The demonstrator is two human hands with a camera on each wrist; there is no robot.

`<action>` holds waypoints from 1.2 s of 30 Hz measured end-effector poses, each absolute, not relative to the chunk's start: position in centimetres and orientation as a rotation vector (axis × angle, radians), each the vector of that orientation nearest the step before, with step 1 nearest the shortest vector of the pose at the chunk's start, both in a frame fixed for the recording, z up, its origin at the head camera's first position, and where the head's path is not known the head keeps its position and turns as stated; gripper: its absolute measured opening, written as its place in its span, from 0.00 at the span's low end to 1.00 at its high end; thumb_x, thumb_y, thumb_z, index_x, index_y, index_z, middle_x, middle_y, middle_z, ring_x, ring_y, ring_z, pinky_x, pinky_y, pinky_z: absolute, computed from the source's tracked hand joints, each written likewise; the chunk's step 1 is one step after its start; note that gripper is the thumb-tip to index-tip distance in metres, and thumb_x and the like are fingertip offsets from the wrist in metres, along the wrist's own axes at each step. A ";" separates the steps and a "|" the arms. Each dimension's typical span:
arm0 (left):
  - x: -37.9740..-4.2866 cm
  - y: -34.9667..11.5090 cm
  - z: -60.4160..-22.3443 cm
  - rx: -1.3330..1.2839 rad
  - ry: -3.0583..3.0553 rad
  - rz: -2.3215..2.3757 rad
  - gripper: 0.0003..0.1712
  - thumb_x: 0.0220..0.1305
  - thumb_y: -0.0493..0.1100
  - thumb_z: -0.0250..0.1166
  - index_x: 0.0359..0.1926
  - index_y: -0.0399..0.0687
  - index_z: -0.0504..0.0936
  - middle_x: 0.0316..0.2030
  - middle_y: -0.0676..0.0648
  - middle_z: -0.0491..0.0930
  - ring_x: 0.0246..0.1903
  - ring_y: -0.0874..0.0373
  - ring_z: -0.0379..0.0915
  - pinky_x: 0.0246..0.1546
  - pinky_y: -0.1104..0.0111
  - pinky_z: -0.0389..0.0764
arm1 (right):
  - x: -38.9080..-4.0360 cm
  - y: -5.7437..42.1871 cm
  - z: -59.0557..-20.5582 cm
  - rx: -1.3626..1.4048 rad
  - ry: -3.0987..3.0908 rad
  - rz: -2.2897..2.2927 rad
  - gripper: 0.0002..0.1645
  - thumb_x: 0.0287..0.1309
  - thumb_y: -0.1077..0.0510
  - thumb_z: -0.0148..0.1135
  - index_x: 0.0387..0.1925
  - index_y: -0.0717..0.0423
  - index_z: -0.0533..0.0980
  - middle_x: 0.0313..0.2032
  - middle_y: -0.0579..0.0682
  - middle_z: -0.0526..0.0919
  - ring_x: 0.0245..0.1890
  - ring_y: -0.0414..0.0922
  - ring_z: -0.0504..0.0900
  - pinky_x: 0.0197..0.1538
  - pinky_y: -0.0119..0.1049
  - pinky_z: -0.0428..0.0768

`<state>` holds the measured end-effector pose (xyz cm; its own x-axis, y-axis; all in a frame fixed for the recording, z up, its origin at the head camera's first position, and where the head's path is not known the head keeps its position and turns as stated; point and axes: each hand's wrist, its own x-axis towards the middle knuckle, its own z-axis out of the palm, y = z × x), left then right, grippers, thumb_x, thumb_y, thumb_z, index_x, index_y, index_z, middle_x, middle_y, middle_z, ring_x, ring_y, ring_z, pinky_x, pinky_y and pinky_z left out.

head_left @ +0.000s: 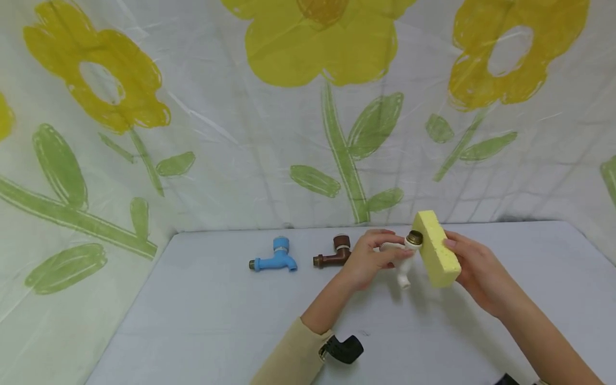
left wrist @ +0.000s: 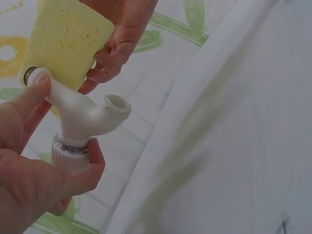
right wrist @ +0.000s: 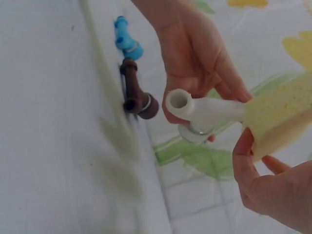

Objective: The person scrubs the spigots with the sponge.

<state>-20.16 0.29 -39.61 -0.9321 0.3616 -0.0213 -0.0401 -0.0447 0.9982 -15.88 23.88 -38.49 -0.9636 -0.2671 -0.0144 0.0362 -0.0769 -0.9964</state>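
Observation:
My left hand [head_left: 368,262] grips a white faucet [left wrist: 80,114] above the table, its fingers around the knob and near the brass-threaded end. In my right hand [head_left: 481,272] is a yellow sponge [head_left: 437,251], a thick block pinched at its edges. One broad face of the sponge lies against the threaded end of the faucet. The spout of the white faucet hangs downward in the head view. Behind my left hand a brown faucet [head_left: 332,258] lies on the table, partly hidden by it. Farther left lies a blue faucet [head_left: 274,262].
The table [head_left: 192,310] has a pale cover. At its back edge hangs a white sheet [head_left: 231,160] printed with yellow flowers and green leaves. A black wrist mount [head_left: 344,350] sits on the left sleeve.

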 end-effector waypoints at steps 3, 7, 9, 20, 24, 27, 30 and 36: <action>-20.2 0.0 -39.4 0.367 2.004 1.990 0.17 0.61 0.37 0.76 0.52 0.37 0.90 0.61 0.52 0.75 0.59 0.63 0.69 0.40 0.69 0.86 | -15.9 24.0 -38.5 -0.277 1.947 -2.175 0.22 0.85 0.55 0.40 0.58 0.31 0.79 0.51 0.39 0.83 0.46 0.38 0.84 0.47 0.29 0.85; -20.3 -0.3 -39.2 0.431 2.006 1.948 0.18 0.62 0.36 0.76 0.53 0.37 0.90 0.59 0.53 0.78 0.51 0.66 0.73 0.37 0.70 0.86 | -15.9 23.9 -38.5 -0.313 1.983 -2.165 0.23 0.84 0.57 0.41 0.57 0.30 0.79 0.52 0.39 0.84 0.47 0.38 0.85 0.48 0.29 0.85; -20.3 -0.4 -39.1 0.473 1.995 1.937 0.17 0.63 0.34 0.76 0.53 0.36 0.89 0.58 0.52 0.81 0.44 0.68 0.76 0.34 0.71 0.85 | -15.9 23.9 -38.6 -0.330 2.009 -2.151 0.23 0.84 0.58 0.41 0.58 0.30 0.79 0.53 0.38 0.84 0.48 0.38 0.85 0.48 0.29 0.85; -20.3 -0.4 -39.1 0.516 2.078 1.862 0.19 0.59 0.36 0.79 0.52 0.39 0.90 0.54 0.55 0.86 0.38 0.70 0.78 0.43 0.69 0.86 | -15.9 23.9 -38.6 -0.293 2.048 -2.135 0.20 0.84 0.56 0.42 0.63 0.37 0.76 0.51 0.38 0.84 0.46 0.38 0.85 0.46 0.30 0.85; -20.4 -0.4 -39.1 0.573 2.182 1.841 0.18 0.50 0.33 0.84 0.44 0.39 0.91 0.44 0.54 0.88 0.40 0.71 0.77 0.41 0.76 0.80 | -15.8 23.8 -38.2 -0.239 2.149 -2.055 0.30 0.83 0.56 0.43 0.77 0.65 0.62 0.52 0.36 0.81 0.46 0.37 0.84 0.45 0.30 0.86; -20.3 -0.4 -39.2 0.546 2.242 1.830 0.15 0.48 0.33 0.85 0.39 0.38 0.91 0.44 0.53 0.84 0.46 0.69 0.73 0.47 0.74 0.77 | -15.6 23.6 -38.0 -0.231 2.300 -1.927 0.36 0.83 0.55 0.46 0.79 0.74 0.53 0.57 0.33 0.76 0.49 0.32 0.81 0.46 0.28 0.85; -20.2 -0.6 -39.1 0.472 2.293 1.806 0.13 0.50 0.36 0.83 0.39 0.40 0.92 0.55 0.50 0.79 0.57 0.65 0.67 0.59 0.65 0.74 | -15.4 23.6 -37.7 -0.250 2.498 -1.784 0.35 0.82 0.55 0.52 0.79 0.68 0.59 0.59 0.32 0.72 0.48 0.30 0.81 0.46 0.27 0.84; -20.2 -0.8 -39.1 0.404 2.272 1.810 0.13 0.54 0.37 0.81 0.42 0.40 0.93 0.70 0.44 0.70 0.71 0.55 0.61 0.68 0.54 0.72 | -15.3 23.6 -37.5 -0.285 2.663 -1.688 0.32 0.79 0.56 0.57 0.78 0.59 0.66 0.56 0.33 0.75 0.43 0.34 0.83 0.42 0.28 0.85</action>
<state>-20.21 -0.85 -39.09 -0.9409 0.3386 0.0076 0.0831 0.2091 0.9744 -15.29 23.59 -37.49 -0.9835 -0.1388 0.1160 -0.1641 0.4154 -0.8947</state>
